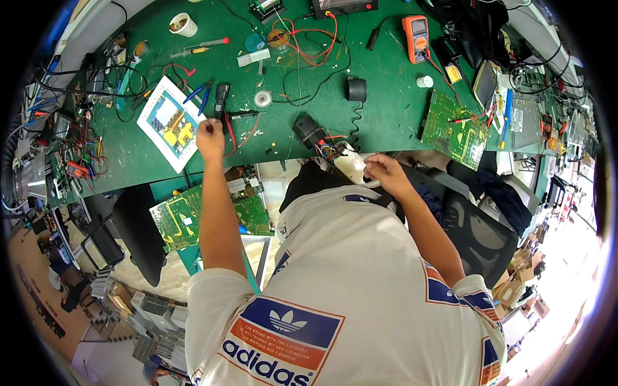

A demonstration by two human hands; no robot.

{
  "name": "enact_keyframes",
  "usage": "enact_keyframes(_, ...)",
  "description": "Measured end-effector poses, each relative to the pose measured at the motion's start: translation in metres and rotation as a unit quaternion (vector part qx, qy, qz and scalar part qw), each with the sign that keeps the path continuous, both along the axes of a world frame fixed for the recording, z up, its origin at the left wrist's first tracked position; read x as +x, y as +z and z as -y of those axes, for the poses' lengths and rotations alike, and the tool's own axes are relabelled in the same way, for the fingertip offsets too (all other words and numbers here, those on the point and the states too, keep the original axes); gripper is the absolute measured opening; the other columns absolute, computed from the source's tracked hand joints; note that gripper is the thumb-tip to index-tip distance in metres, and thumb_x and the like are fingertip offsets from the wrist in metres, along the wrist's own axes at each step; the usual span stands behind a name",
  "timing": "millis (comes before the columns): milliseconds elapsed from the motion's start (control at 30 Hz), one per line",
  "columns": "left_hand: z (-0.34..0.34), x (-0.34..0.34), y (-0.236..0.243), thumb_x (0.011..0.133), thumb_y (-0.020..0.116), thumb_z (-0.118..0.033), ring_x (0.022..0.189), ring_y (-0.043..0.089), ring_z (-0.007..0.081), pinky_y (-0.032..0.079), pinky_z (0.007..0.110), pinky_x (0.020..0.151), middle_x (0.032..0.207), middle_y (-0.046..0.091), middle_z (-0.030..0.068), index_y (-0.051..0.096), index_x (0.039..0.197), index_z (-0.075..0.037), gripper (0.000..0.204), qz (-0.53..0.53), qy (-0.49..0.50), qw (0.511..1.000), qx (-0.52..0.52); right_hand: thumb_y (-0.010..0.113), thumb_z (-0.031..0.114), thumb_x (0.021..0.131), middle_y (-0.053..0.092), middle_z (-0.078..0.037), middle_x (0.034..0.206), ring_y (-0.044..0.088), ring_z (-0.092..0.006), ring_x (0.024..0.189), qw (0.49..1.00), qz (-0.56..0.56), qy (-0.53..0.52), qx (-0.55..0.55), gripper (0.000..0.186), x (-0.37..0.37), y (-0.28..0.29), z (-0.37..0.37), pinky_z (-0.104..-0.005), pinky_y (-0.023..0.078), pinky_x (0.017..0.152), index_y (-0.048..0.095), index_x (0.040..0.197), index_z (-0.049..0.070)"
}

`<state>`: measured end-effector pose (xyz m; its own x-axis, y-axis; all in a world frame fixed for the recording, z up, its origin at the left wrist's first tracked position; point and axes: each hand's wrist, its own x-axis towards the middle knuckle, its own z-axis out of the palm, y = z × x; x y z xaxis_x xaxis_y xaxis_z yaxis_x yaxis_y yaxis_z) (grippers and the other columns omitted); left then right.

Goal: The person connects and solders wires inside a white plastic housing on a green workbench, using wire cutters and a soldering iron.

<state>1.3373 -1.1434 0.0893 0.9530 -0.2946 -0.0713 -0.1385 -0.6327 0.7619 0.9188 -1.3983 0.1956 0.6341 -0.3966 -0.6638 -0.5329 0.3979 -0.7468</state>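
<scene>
My left hand [210, 139] is over the bench beside a printed colour sheet [172, 124], its fingers curled together; anything inside them is hidden. Close by lie blue-handled pliers [197, 96], a black torch-like tool [222, 98] and a black pen-shaped tool with a red lead [244, 115]. At the bench's front edge, my right hand [385, 172] has its fingertips pinched together next to a white casing [349, 162]. What they may hold is too small to make out. Coloured wires [329, 151] run from that casing to a black cylindrical part [309, 131].
A black round part [355, 89] with a coiled cable stands beyond the casing. Circuit boards lie at right [454, 130] and below the bench at left [179, 218]. An orange multimeter [417, 40], a paper cup [183, 25], a solder reel [262, 98] and tangled leads are on the green bench.
</scene>
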Motion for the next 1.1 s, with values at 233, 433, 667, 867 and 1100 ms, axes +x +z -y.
enact_keyframes(233, 0.018, 0.092, -0.023, 0.078, 0.073, -0.021, 0.088, 0.069, 0.0341, 0.054, 0.042, 0.079, 0.094, 0.071, 0.0177, 0.065, 0.101, -0.001, 0.031, 0.134, -0.073, 0.963, 0.221, 0.060, 0.012, 0.095, 0.065, -0.005, 0.088, 0.062, -0.0129, 0.082, 1.000, -0.002, -0.016, -0.002, 0.019, -0.002, 0.009, 0.002, -0.0288, 0.050, 0.079, 0.060, 0.108, -0.002)
enact_keyframes(433, 0.022, 0.113, -0.044, 0.077, 0.072, -0.015, 0.096, 0.068, 0.0332, 0.053, 0.041, 0.085, 0.100, 0.071, 0.0161, 0.065, 0.102, 0.000, 0.030, 0.105, -0.118, 0.942, 0.296, 0.060, 0.015, 0.095, 0.066, -0.003, 0.087, 0.062, -0.0115, 0.080, 0.999, -0.035, -0.029, -0.026, 0.019, -0.028, 0.007, 0.005, -0.0268, 0.049, 0.075, 0.061, 0.108, 0.000)
enact_keyframes(667, 0.044, 0.097, 0.001, 0.088, 0.064, -0.012, 0.083, 0.063, 0.0437, 0.050, 0.051, 0.074, 0.086, 0.066, 0.0234, 0.060, 0.094, 0.004, 0.017, 0.233, -0.077, 0.964, 0.099, 0.059, 0.012, 0.096, 0.065, -0.004, 0.085, 0.061, -0.0106, 0.079, 0.996, -0.012, -0.074, -0.047, 0.019, -0.028, 0.012, 0.003, -0.0258, 0.048, 0.074, 0.061, 0.109, -0.001)
enact_keyframes(867, 0.101, -0.034, 0.156, 0.093, 0.066, -0.020, 0.064, 0.045, 0.0030, 0.036, 0.020, 0.054, 0.080, 0.056, -0.0053, 0.062, 0.104, -0.005, 0.019, -0.241, -0.172, 0.939, -0.177, 0.062, 0.014, 0.096, 0.065, -0.008, 0.106, 0.061, -0.0144, 0.099, 0.983, 0.039, -0.107, -0.145, 0.031, 0.013, 0.043, 0.013, -0.0300, 0.049, 0.088, 0.056, 0.121, -0.003)
enact_keyframes(1100, 0.153, -0.185, 0.183, 0.091, 0.066, -0.019, 0.057, 0.039, 0.0020, 0.031, 0.019, 0.050, 0.075, 0.049, -0.0073, 0.060, 0.103, -0.007, 0.017, -0.551, -0.327, 0.730, -0.238, 0.072, 0.036, 0.088, 0.049, -0.019, 0.134, 0.047, -0.0269, 0.127, 0.976, 0.157, -0.056, -0.137, 0.082, 0.068, 0.061, 0.001, -0.0428, 0.041, 0.105, 0.029, 0.147, -0.001)
